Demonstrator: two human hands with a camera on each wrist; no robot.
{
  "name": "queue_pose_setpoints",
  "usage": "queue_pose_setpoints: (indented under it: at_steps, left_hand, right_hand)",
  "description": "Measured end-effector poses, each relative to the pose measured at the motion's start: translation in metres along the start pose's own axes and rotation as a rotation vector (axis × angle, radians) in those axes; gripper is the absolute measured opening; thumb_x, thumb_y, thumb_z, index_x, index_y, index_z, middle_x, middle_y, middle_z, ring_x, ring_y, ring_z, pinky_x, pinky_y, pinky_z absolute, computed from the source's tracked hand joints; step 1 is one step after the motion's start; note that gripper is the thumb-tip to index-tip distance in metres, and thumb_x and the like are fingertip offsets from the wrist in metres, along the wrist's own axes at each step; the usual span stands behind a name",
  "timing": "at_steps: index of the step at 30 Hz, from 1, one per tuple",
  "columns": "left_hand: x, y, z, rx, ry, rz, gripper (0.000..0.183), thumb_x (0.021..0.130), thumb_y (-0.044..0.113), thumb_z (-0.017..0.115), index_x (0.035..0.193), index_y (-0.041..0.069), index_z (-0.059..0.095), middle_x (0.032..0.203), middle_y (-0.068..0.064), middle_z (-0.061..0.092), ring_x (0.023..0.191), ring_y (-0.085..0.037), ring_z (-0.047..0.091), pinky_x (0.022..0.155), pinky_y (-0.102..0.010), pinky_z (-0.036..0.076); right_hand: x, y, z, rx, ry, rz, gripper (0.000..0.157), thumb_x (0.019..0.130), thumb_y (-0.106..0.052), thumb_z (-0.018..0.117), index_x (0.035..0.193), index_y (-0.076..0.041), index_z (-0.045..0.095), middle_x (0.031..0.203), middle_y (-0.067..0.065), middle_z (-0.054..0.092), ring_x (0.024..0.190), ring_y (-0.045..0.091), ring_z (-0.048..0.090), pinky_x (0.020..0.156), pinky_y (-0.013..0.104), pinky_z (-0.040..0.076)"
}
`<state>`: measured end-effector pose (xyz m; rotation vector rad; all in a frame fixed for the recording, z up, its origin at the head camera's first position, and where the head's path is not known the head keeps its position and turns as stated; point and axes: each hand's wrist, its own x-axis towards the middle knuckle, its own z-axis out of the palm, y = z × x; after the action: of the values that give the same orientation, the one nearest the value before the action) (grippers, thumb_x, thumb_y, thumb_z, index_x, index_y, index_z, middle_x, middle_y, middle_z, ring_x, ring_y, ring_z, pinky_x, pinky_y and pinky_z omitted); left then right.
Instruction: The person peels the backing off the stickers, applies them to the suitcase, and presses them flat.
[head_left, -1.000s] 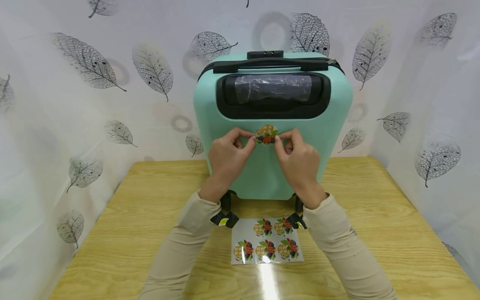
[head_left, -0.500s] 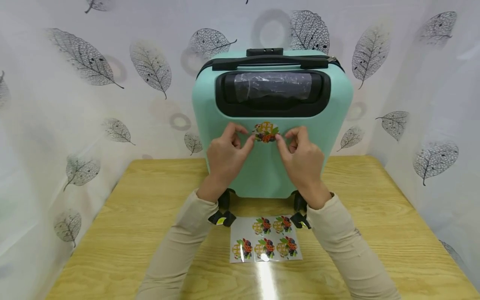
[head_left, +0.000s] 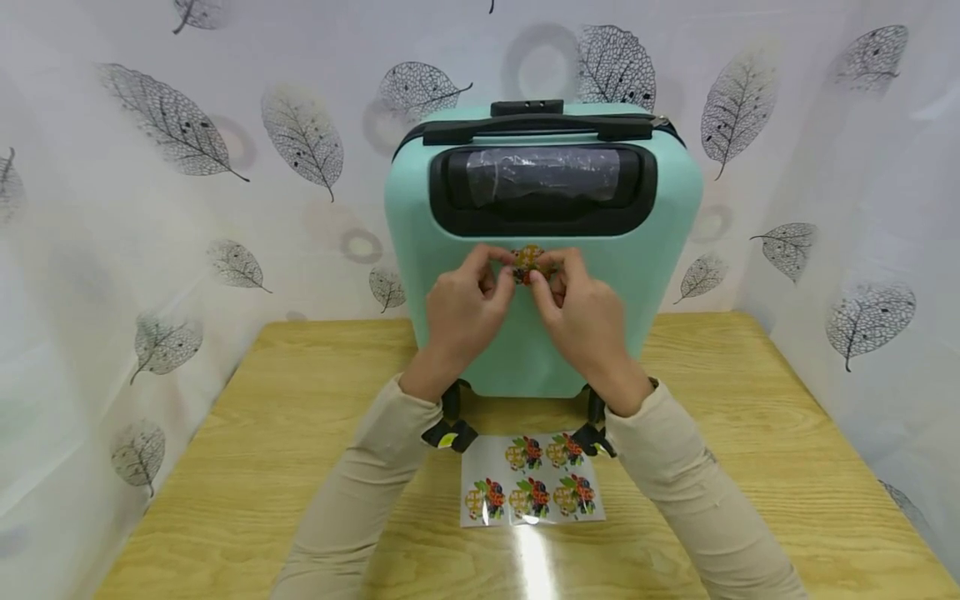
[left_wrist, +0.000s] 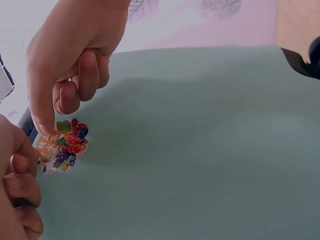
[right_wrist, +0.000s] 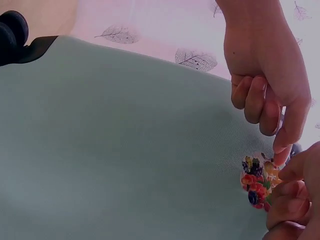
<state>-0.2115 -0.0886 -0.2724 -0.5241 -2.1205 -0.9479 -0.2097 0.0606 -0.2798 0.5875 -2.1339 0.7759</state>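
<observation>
Left hand (head_left: 465, 312) and right hand (head_left: 588, 321) meeting at a fruit-printed sticker (head_left: 525, 261) on the broad face of a mint-green suitcase (head_left: 525, 342), centred just below the black handle recess (head_left: 543, 225). Digits of both hands touch the sticker from opposite sides, the other fingers folded toward the palms; whether either hand pinches the edge or merely presses cannot be told, the contact being covered by the fingertips. In the head view the right hand conceals part of the print; in each wrist view the hand nearest the lens is cut off. The suitcase stands upright on the wooden tabletop (head_left: 780, 433), hiding the middle of its far edge; wrists partly screen the suitcase's lower sides. Sticker sheet (head_left: 483, 457) on the tabletop in front, midway between the side edges: two motifs above, three below, the lower row partly washed out by glare. Beside each beige sleeve (head_left: 360, 500), a black piece (head_left: 450, 435) with a yellow patch, hard to identify, overlaps an upper corner of the sheet. Tabletop's near edge out of frame.
</observation>
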Motion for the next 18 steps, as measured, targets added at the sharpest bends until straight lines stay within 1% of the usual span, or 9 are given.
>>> queue_pose_setpoints:
  at_steps: [5, 8, 11, 15, 18]
  left_hand:
    - [0.0008, -0.0003, -0.0014, -0.006, -0.015, 0.018, 0.014, 0.094, 0.01, 0.054, 0.099, 0.008, 0.067, 0.052, -0.005, 0.049, 0.039, -0.011, 0.031, 0.04, -0.024, 0.022]
    - [0.0014, 0.0001, -0.003, 0.001, -0.031, 0.02, 0.014, 0.094, 0.01, 0.054, 0.099, 0.008, 0.068, 0.052, -0.005, 0.049, 0.039, -0.012, 0.032, 0.04, -0.024, 0.022]
    - [0.0024, 0.0001, -0.0045, 0.0, -0.053, 0.018, 0.015, 0.094, 0.011, 0.054, 0.099, 0.008, 0.068, 0.052, -0.005, 0.048, 0.039, -0.012, 0.032, 0.04, -0.024, 0.022]
    - [0.0033, -0.0014, -0.0069, -0.024, -0.07, 0.016, 0.014, 0.095, 0.011, 0.054, 0.1, 0.008, 0.067, 0.053, -0.005, 0.049, 0.04, -0.013, 0.034, 0.041, -0.024, 0.023]
    - [0.0003, -0.0047, -0.0074, -0.031, -0.095, 0.013, 0.014, 0.095, 0.011, 0.055, 0.1, 0.008, 0.067, 0.053, -0.005, 0.05, 0.04, -0.013, 0.035, 0.041, -0.024, 0.023]
  right_hand:
    - [0.0047, -0.0059, 0.0004, 0.015, -0.031, 0.003, 0.015, 0.097, -0.015, 0.056, 0.104, -0.002, 0.059, 0.056, 0.006, 0.049, 0.041, 0.009, 0.029, 0.041, 0.027, 0.025]
    - [0.0067, -0.0077, 0.0006, 0.044, -0.051, 0.013, 0.014, 0.097, -0.013, 0.055, 0.103, -0.003, 0.06, 0.057, 0.006, 0.048, 0.042, 0.009, 0.029, 0.041, 0.027, 0.025]
    - [0.0082, -0.0077, -0.0006, 0.092, -0.088, 0.045, 0.014, 0.098, -0.013, 0.053, 0.105, -0.003, 0.06, 0.056, 0.005, 0.047, 0.041, 0.009, 0.028, 0.041, 0.026, 0.025]
    - [0.0094, -0.005, -0.0053, 0.174, -0.143, 0.116, 0.015, 0.098, -0.014, 0.054, 0.107, -0.004, 0.06, 0.051, 0.004, 0.045, 0.039, 0.008, 0.027, 0.041, 0.026, 0.024]
    - [0.0066, -0.001, -0.0083, 0.196, -0.179, 0.155, 0.015, 0.098, -0.014, 0.054, 0.108, -0.005, 0.06, 0.05, 0.003, 0.043, 0.038, 0.009, 0.027, 0.041, 0.026, 0.024]
